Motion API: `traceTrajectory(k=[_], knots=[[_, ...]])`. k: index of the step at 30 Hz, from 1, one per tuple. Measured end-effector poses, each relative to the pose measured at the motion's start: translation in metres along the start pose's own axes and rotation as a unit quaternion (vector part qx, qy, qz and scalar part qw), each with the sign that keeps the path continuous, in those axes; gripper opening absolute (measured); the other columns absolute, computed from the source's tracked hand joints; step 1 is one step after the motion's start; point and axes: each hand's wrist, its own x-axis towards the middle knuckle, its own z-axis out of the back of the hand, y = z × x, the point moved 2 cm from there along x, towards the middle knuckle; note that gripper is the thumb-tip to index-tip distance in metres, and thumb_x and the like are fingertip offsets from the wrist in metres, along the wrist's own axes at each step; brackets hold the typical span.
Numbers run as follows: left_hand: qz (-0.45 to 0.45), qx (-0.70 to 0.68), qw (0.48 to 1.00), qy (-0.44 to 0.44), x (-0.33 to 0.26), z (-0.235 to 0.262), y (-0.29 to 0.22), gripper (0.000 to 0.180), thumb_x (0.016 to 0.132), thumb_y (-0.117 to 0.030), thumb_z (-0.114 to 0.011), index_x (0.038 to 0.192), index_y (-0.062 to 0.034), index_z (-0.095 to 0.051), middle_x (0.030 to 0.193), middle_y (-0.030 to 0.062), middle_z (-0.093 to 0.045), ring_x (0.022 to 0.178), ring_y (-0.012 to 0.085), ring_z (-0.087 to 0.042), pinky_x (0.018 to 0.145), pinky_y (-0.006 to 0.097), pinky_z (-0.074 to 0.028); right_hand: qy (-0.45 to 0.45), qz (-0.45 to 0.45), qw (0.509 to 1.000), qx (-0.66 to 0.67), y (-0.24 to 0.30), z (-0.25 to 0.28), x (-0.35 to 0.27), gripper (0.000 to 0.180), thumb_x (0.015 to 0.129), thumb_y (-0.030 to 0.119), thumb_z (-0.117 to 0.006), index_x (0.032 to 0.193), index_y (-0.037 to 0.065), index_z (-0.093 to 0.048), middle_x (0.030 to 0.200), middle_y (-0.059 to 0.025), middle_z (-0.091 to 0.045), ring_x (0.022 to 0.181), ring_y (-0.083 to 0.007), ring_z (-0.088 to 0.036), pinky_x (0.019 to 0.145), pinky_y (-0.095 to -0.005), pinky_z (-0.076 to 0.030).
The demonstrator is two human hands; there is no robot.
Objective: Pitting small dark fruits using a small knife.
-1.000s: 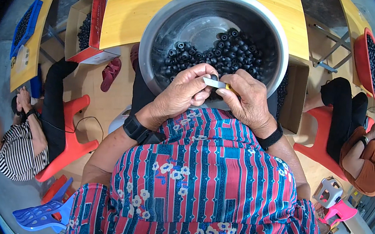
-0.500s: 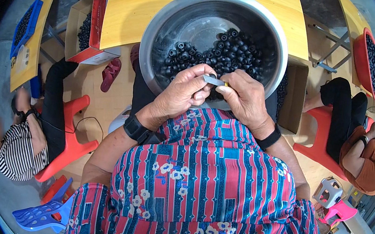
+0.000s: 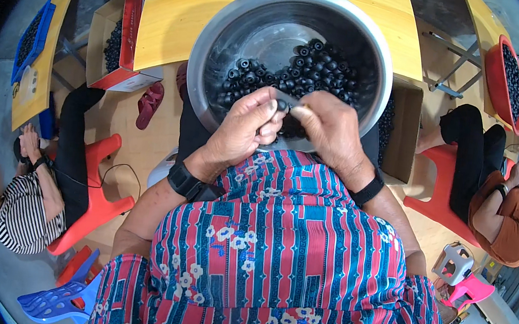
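My left hand [image 3: 252,122] pinches a small black round part [image 3: 283,106] between thumb and fingers. In a closed grip, my right hand [image 3: 331,129] holds a small knife [image 3: 288,96], its grey blade blurred by motion and lying close against the black part. Most of the knife's handle is hidden in the fingers. Both hands are over the near side of a wide metal basin [image 3: 196,57]. A heap of similar black parts [image 3: 310,68], several with a round hole in the end, covers the middle and near side of the basin.
The basin rests against a yellow table [image 3: 174,15]. Boxes of black parts, a cardboard box [image 3: 98,51] at left and another [image 3: 403,134] at right, stand beside it. Two people sit on red stools at either side. A red basin [image 3: 498,88] is at far right, a pink slipper [image 3: 150,104] at left.
My right hand has turned slightly, and the knife blade has swung up over the black part, which now shows more. The view has shifted a little.
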Motion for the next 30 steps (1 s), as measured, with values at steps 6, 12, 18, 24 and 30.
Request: traceTrajectory(k=[6,12,18,24,30], knots=[[-0.007,0.066,0.998,-0.004,-0.006,-0.014,-0.006,0.02,0.103,-0.023,-0.05,0.111,-0.0042,-0.05,0.086,-0.0014,-0.045,0.065,0.0031,-0.039,0.054,0.017,-0.031,-0.03,-0.07,0.996,0.05,-0.003,0.006,0.0,0.02,0.089,0.018,-0.066,0.091,-0.001,-0.065,0.079,-0.0177,-0.062,0.073,-0.0322,-0.062,0.067,-0.0378,-0.048],[-0.018,0.116,0.993,-0.011,-0.005,-0.012,-0.005,0.02,0.104,-0.023,-0.049,0.113,-0.0048,-0.051,0.085,-0.0015,-0.045,0.064,0.0029,-0.038,0.054,0.016,-0.031,-0.052,-0.023,0.981,0.183,-0.007,0.0,-0.004,0.019,0.087,0.012,-0.069,0.102,0.001,-0.068,0.083,-0.0138,-0.066,0.076,-0.0243,-0.064,0.071,-0.033,-0.049],[-0.022,0.1,0.995,-0.02,-0.003,-0.01,-0.002,0.019,0.104,-0.022,-0.048,0.114,-0.0066,-0.052,0.082,-0.0025,-0.045,0.063,0.0025,-0.037,0.054,0.016,-0.031,0.008,0.023,0.992,0.128,0.009,0.005,-0.004,0.033,0.079,0.007,-0.074,0.112,0.008,-0.07,0.083,-0.0115,-0.066,0.072,-0.0221,-0.063,0.067,-0.0309,-0.049],[-0.01,0.033,0.998,-0.042,0.001,-0.011,0.002,0.018,0.105,-0.02,-0.046,0.116,-0.0074,-0.052,0.08,-0.0039,-0.045,0.062,0.0013,-0.038,0.053,0.016,-0.032,0.011,0.074,0.997,0.029,0.014,0.007,-0.006,0.041,0.078,0.007,-0.072,0.118,0.015,-0.07,0.077,-0.0093,-0.063,0.066,-0.0253,-0.061,0.059,-0.0341,-0.05],[0.006,-0.001,0.998,-0.058,0.017,-0.019,0.001,0.017,0.104,-0.019,-0.047,0.116,-0.0072,-0.052,0.08,-0.004,-0.047,0.061,0.001,-0.04,0.051,0.016,-0.033,0.0,0.103,0.993,-0.064,0.006,0.017,-0.004,0.048,0.074,0.007,-0.07,0.121,0.018,-0.068,0.072,-0.0078,-0.057,0.063,-0.0257,-0.061,0.056,-0.0368,-0.05]])
